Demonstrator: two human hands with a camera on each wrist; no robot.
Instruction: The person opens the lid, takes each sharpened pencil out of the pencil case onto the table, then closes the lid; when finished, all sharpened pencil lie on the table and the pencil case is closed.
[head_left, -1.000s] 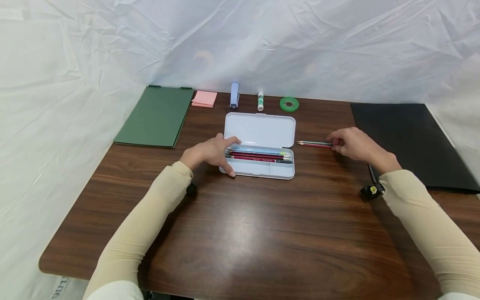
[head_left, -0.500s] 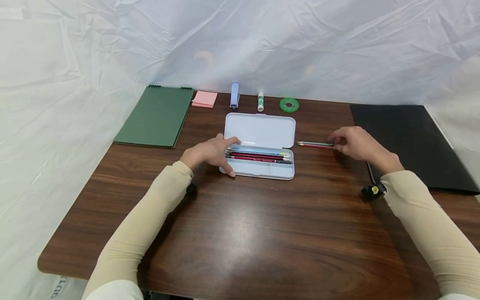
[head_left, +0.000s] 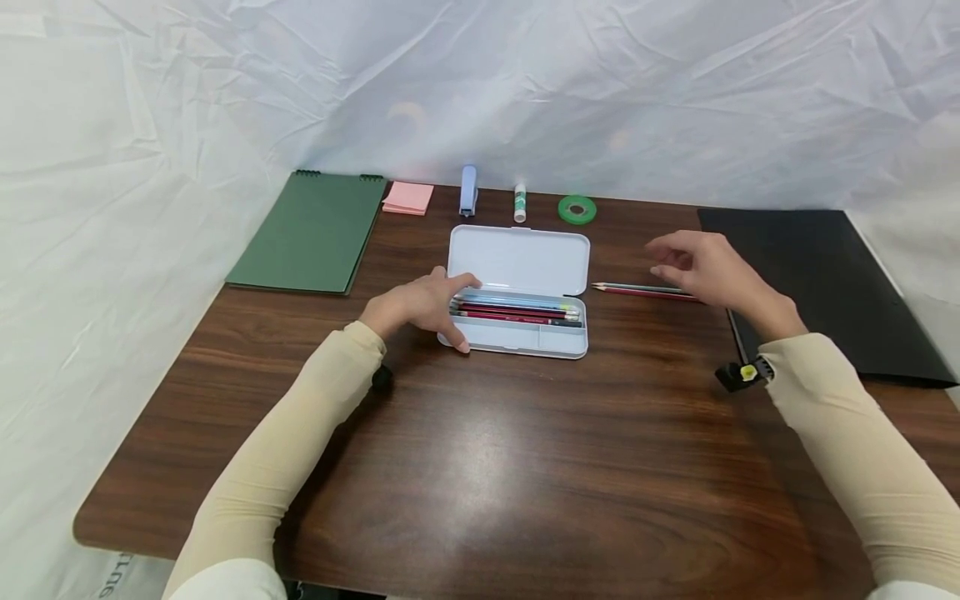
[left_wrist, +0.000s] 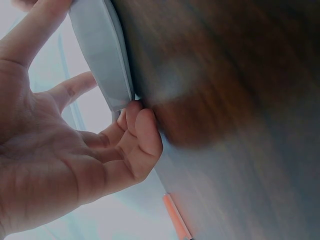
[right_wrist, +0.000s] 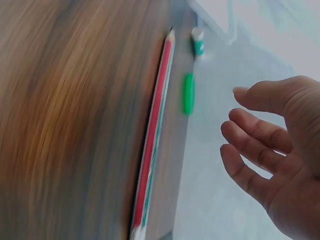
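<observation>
Your left hand [head_left: 420,307] grips the left end of the open pencil case [head_left: 517,292], thumb curled round the near corner and fingers lying over the pencils inside. Your right hand [head_left: 708,271] hangs loose-fingered above the table [head_left: 480,467], holding nothing, just over the blunt ends of the two pencils [head_left: 637,290] that lie side by side right of the case, tips pointing left. From the head you cannot see the palm; the right wrist view shows it, fingers relaxed and clear of the red and green pencils [right_wrist: 152,135]. The left wrist view shows your fingertips [left_wrist: 142,125] pressed against the case's edge [left_wrist: 107,60]. Far across lie the green notebook [head_left: 311,233], pink notes [head_left: 408,198], stapler [head_left: 468,190], glue stick [head_left: 520,203] and tape roll [head_left: 577,209]; a black folder [head_left: 817,283] sits right.
</observation>
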